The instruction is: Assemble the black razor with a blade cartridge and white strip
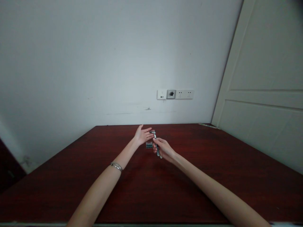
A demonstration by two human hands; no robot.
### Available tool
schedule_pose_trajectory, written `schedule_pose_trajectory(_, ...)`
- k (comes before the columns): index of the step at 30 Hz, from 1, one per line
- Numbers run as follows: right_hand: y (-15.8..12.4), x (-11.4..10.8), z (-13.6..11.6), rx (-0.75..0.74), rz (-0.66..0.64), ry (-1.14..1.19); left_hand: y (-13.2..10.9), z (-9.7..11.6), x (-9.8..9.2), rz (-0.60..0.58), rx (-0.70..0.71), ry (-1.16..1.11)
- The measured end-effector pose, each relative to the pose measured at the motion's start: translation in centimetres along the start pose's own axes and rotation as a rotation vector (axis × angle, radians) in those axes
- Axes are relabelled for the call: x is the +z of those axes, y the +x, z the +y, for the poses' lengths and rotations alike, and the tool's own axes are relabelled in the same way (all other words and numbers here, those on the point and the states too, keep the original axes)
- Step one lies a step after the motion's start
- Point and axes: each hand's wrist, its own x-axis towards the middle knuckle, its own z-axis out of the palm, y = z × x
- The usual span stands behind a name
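My right hand [164, 149] is closed around the handle of a slim silver-and-dark razor [155, 135], whose short crosswise head points up and away from me. My left hand [142, 135] is open, palm turned up and fingers spread toward the razor's head. Its fingertips are close to that head; whether they touch it I cannot tell. Below the left fingers, a small clear-and-green pack [149, 145] lies on the dark red wooden table [132, 195]. What is inside the pack is too small to make out.
A pale wall [118, 63] rises behind the table and carries a row of sockets [184, 94] and a switch plate. A white panelled door [265, 78] stands along the right side. A thin flat strip [209, 126] lies at the table's far right edge.
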Motion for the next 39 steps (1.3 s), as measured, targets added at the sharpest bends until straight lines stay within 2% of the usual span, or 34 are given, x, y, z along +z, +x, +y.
schedule_pose_trajectory(7, 0.4, -0.5, 0.5, 0.210, -0.012, 0.054, 0.4, -1.2, -0.4, -0.100, -0.024, -0.134)
schedule_pose_trajectory(11, 0.4, -0.5, 0.7, 0.252, -0.004, 0.035, 0.3, -1.8, 0.1, -0.098, -0.048, -0.188)
schedule_pose_trajectory(19, 0.7, 0.3, 1.3, 0.173, 0.097, -0.024, 0.5, -2.2, 0.5, -0.118, -0.102, -0.289)
schedule_pose_trajectory(24, 0.5, 0.8, 1.5, 0.139, 0.200, -0.071, -0.2, -2.4, 1.0, -0.076, -0.064, -0.294)
schedule_pose_trajectory(39, 1.0, 0.5, 1.7, 0.123, 0.268, -0.138, -0.2, -3.2, 1.3, -0.056, -0.073, -0.335)
